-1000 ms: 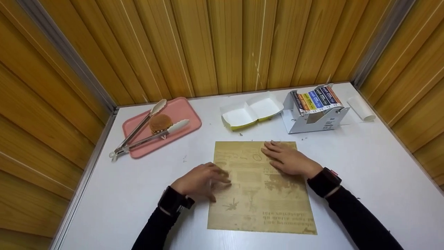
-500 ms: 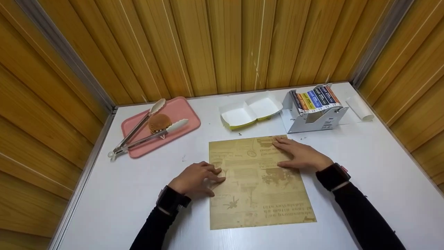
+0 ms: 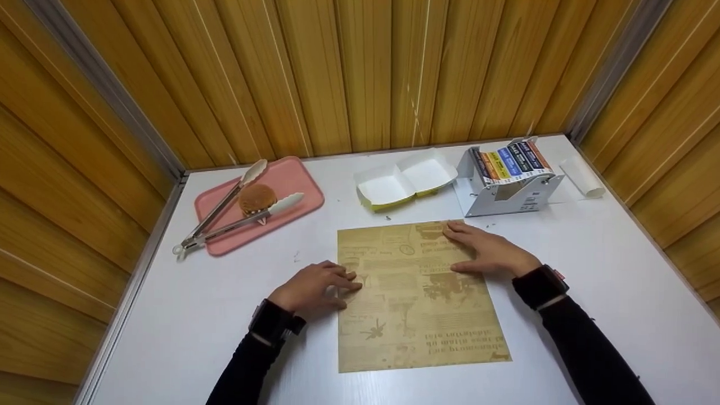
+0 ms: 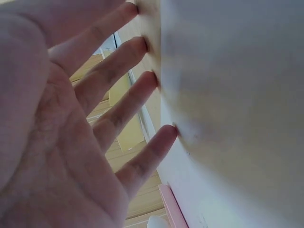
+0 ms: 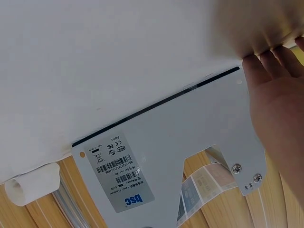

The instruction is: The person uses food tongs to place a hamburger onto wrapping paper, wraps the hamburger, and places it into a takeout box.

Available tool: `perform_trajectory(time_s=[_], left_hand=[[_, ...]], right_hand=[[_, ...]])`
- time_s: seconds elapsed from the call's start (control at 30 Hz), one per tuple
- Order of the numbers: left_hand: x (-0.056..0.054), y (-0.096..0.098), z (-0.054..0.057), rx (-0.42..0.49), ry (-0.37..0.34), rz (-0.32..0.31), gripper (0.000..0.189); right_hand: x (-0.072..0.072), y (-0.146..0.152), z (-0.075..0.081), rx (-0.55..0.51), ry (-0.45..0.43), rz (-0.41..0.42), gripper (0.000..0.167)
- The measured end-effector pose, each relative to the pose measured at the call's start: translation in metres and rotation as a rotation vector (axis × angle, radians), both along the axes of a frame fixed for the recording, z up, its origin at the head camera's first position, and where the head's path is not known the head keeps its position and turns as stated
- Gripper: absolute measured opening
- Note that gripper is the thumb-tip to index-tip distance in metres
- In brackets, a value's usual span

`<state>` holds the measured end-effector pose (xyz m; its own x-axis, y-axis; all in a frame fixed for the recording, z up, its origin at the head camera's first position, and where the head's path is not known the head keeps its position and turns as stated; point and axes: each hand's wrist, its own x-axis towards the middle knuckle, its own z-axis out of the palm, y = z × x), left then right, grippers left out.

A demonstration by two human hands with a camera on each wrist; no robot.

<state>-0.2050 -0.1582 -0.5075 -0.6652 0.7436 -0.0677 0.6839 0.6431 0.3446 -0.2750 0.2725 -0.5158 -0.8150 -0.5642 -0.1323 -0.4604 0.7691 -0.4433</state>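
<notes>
A square sheet of brown printed wrapping paper (image 3: 405, 309) lies flat on the white table in the head view. On its left edge rest the fingertips of my left hand (image 3: 312, 287), the fingers spread and slightly bent. In the left wrist view those fingers (image 4: 164, 135) touch down on the surface with the palm raised. My right hand (image 3: 492, 250) lies across the paper's far right corner, its thumb apart from the other fingers. Beyond its fingertips, the right wrist view shows my right hand (image 5: 280, 95) close beside a white label dispenser (image 5: 166, 142). Neither hand grips anything.
At the back left, a pink tray (image 3: 298, 177) holds a burger (image 3: 257, 197), with metal tongs (image 3: 225, 229) lying across it. An unfolded burger box (image 3: 385, 188), yellow outside, stands at the back middle. Right of the dispenser lies a white roll (image 3: 582, 177).
The paper has turned slightly, its far right corner moving left and its lower right edge moving up. My right hand has shifted rightward and my left hand a little left. The last half second shows little movement.
</notes>
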Motion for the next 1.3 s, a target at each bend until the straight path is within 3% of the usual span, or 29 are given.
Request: perform_trajectory(time_s=[0.13,0.23,0.33,0.4,0.47,0.53,0.63,0.7,0.77,1.0,1.17,1.3], left_hand=[[-0.003,-0.004,0.002,0.043,-0.036,0.022,0.050],[-0.011,-0.019,0.005,0.113,0.024,0.116,0.054],[-0.025,-0.059,0.008,0.196,0.203,0.342,0.059],[-0.036,-0.096,0.009,0.255,0.330,0.548,0.063],[-0.042,-0.135,0.007,0.293,0.392,0.753,0.068],[-0.042,-0.170,0.001,0.286,0.371,0.915,0.075],[-0.034,-0.209,-0.010,0.193,0.222,1.034,0.095],[-0.028,-0.225,-0.015,0.130,0.126,1.050,0.105],[-0.024,-0.233,-0.019,0.101,0.087,1.041,0.107],[-0.026,-0.239,-0.020,0.152,0.149,0.965,0.073],[-0.026,-0.236,-0.017,0.219,0.069,0.918,0.054],[-0.024,-0.235,-0.016,0.217,0.027,0.883,0.042]], right_hand=[[-0.001,-0.001,0.001,-0.003,-0.001,-0.002,0.091],[-0.001,-0.002,0.001,-0.006,-0.005,0.001,0.091],[-0.002,-0.002,0.001,-0.008,-0.001,-0.001,0.091],[-0.002,-0.002,0.002,-0.021,0.006,-0.004,0.091],[-0.001,-0.001,0.002,-0.023,0.015,0.002,0.090],[0.000,-0.001,0.001,-0.023,0.012,0.004,0.090],[0.001,-0.001,0.000,-0.015,0.005,0.014,0.091],[0.002,-0.001,0.000,-0.018,0.006,0.015,0.090],[0.002,0.000,0.000,-0.019,0.012,0.012,0.089],[0.002,0.001,0.002,-0.014,0.005,-0.002,0.089],[0.002,0.000,0.002,-0.015,0.010,0.000,0.089],[0.002,0.001,0.002,-0.020,0.005,-0.004,0.089]])
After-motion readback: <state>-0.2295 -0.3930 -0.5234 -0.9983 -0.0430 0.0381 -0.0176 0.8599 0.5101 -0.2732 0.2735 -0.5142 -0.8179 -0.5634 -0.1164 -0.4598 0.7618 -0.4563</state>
